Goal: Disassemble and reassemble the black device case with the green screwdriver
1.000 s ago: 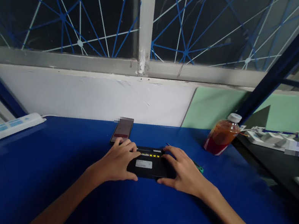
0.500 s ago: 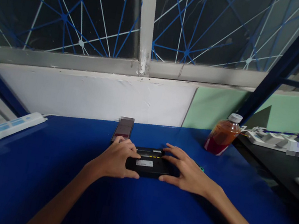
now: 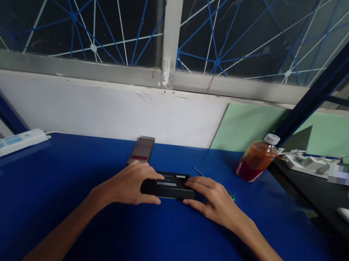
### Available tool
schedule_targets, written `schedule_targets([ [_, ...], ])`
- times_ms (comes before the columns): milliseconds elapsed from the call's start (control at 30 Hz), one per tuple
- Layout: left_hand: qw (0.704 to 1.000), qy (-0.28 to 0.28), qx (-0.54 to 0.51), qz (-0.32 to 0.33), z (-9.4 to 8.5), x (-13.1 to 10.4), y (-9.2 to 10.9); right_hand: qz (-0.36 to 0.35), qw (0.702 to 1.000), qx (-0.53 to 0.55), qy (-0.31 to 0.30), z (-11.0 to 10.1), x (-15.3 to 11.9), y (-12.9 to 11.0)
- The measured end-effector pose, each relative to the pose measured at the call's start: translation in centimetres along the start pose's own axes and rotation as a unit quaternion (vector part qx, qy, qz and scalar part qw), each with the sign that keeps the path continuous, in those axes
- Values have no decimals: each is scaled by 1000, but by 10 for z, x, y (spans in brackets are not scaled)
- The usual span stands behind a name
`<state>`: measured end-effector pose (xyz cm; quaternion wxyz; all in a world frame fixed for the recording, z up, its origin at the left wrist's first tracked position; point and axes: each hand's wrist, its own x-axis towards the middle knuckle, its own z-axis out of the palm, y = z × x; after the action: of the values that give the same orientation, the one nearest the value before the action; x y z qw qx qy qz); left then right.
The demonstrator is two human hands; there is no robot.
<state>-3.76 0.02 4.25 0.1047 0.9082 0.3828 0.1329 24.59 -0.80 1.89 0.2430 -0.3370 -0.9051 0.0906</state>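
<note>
A flat black box-shaped device [image 3: 168, 191] with pale labels is between my two hands; its exact kind I cannot make out. Its near side looks tipped up, off the blue table. My left hand [image 3: 130, 181] grips the left end, thumb along the near edge and fingers over the far side. On the right end, my right hand [image 3: 208, 196] has its fingers on top and thumb at the near edge. Behind my right hand lies a thin metal rod [image 3: 199, 171], and a small green piece [image 3: 233, 198] shows beyond its knuckles; whether they join is hidden.
A phone [image 3: 141, 151] lies beyond my left hand. A bottle of orange-red drink [image 3: 257, 157] stands at the back right. White power strips lie at the left [image 3: 5, 148] and right [image 3: 310, 164]. A white wall [image 3: 104, 109] and windows bound the blue table [image 3: 154, 244].
The black device has tilted, so its top label looks narrower and its near side shows more. My right hand has moved slightly left and closed in on it, baring the metal rod.
</note>
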Motion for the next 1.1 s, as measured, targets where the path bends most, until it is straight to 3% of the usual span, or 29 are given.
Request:
schedule_targets([
  [167, 999, 43, 27, 5, 2, 3, 1, 17, 999, 47, 3, -2, 1, -2],
  [500, 997, 65, 29, -5, -18, 2, -2, 49, 991, 116, 40, 3, 2, 0],
  [900, 983, 179, 36, -10, 4, 12, -4, 136, 981, 97, 103, 4, 2, 8],
  [1100, 986, 165, 38, -9, 5, 12, -4, 131, 984, 80, 89, 3, 2, 4],
])
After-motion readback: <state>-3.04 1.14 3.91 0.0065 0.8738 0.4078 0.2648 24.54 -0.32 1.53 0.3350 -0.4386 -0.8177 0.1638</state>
